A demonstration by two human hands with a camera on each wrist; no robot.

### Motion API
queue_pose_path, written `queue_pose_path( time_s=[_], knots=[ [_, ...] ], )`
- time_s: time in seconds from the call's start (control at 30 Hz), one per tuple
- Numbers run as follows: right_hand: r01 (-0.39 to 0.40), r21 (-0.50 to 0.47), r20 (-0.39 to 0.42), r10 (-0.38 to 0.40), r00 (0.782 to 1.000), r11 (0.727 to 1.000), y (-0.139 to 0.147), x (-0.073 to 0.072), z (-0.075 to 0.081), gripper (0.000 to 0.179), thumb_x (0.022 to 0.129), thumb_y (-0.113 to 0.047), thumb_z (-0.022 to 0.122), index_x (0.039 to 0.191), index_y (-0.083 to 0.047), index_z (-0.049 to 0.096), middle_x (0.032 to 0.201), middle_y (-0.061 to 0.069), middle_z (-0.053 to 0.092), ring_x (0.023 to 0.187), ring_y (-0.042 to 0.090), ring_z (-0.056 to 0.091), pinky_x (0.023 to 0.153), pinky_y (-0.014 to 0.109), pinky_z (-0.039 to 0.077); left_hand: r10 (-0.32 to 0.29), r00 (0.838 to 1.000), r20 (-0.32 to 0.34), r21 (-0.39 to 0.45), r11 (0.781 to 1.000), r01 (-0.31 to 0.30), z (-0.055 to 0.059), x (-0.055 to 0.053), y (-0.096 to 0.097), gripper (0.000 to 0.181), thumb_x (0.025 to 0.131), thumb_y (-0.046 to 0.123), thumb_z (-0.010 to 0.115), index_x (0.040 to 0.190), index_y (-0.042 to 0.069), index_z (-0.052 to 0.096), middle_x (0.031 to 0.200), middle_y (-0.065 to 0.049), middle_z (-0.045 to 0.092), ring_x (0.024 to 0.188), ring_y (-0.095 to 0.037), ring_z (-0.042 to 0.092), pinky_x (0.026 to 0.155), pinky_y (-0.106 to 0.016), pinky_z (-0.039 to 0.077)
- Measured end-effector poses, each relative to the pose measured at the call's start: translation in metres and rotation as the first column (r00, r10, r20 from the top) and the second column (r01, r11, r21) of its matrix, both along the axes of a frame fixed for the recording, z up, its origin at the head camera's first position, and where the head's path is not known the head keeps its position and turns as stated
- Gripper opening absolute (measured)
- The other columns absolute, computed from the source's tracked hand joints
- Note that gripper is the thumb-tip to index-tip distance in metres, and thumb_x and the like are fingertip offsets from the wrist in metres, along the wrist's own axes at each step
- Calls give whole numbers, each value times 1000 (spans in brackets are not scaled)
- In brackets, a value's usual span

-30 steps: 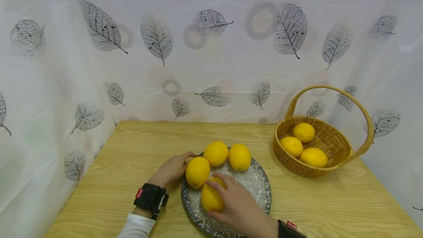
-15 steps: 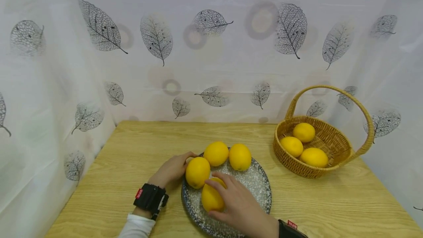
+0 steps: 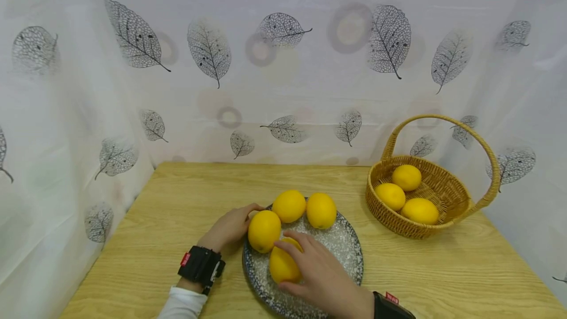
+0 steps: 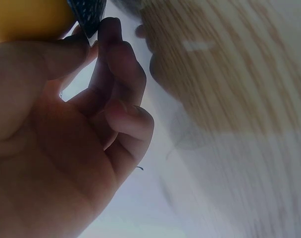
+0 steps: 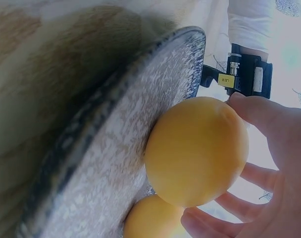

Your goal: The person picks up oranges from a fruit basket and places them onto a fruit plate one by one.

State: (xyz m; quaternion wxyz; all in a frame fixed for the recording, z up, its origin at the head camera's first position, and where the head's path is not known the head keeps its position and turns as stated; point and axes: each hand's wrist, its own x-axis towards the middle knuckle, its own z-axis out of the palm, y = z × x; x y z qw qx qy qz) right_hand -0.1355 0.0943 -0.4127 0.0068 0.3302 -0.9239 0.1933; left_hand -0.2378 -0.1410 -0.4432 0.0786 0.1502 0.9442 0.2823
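Note:
A speckled grey plate (image 3: pixel 343 247) with a dark rim lies on the table. My left hand (image 3: pixel 228 228) holds its left edge; in the left wrist view, thumb and fingertips pinch the rim (image 4: pixel 90 15). My right hand (image 3: pixel 321 272) grips a yellow lemon (image 3: pixel 284 265) over the near part of the plate. The right wrist view has thumb and fingers around that lemon (image 5: pixel 197 151), which sits close against the plate's surface. Beside it on the plate are a left lemon (image 3: pixel 264 231), a back lemon (image 3: pixel 289 206) and a right lemon (image 3: pixel 321 210).
At the back right of the wooden table (image 3: pixel 199 186) stands a wicker basket (image 3: pixel 392 223) with a tall arched handle (image 3: pixel 443 118). Inside it lie three lemons (image 3: pixel 420 211). A leaf-patterned curtain (image 3: pixel 283 82) hangs behind the table and along both sides.

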Motion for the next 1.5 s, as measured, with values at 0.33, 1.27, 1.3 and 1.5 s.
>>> queue_pose_path(
  time_s=[0.33, 1.27, 1.3, 1.5],
  knots=[
    [-39, 49, -32, 41, 999, 998, 6, -7, 12, 73, 80, -55, 67, 142, -24, 46, 146, 8, 49, 129, 24, 48, 101, 50, 51, -3, 1000, 21, 6, 1000, 3, 0, 0, -2, 34, 98, 12, 49, 130, 17, 60, 130, -14, 67, 117, -31, 60, 102, -55, 49],
    [46, 176, -258, 1, 966, 983, 74, -77, 62, 61, 84, -42, 69, 136, -15, 53, 134, 12, 58, 113, 27, 59, 89, 47, 56, 0, 1000, -11, -6, 1000, 0, 0, 0, -2, 37, 98, 8, 47, 131, 17, 60, 129, -16, 68, 117, -32, 60, 102, -54, 50],
    [65, 173, -258, -18, 966, 983, 80, -83, 64, 60, 84, -42, 69, 136, -14, 54, 134, 14, 58, 112, 29, 59, 89, 49, 56, 1, 1000, -11, -6, 1000, -1, 0, 0, -2, 37, 98, 7, 47, 131, 17, 60, 129, -16, 68, 116, -32, 60, 102, -54, 50],
    [168, 178, -212, -129, 969, 970, 114, -121, 74, 58, 88, -40, 65, 135, -9, 53, 133, 18, 57, 103, 32, 62, 83, 49, 58, 3, 1000, 1, -7, 1000, -3, 1, -1, -1, 36, 98, 10, 48, 131, 17, 60, 128, -15, 68, 115, -31, 61, 101, -53, 50]
  ],
)
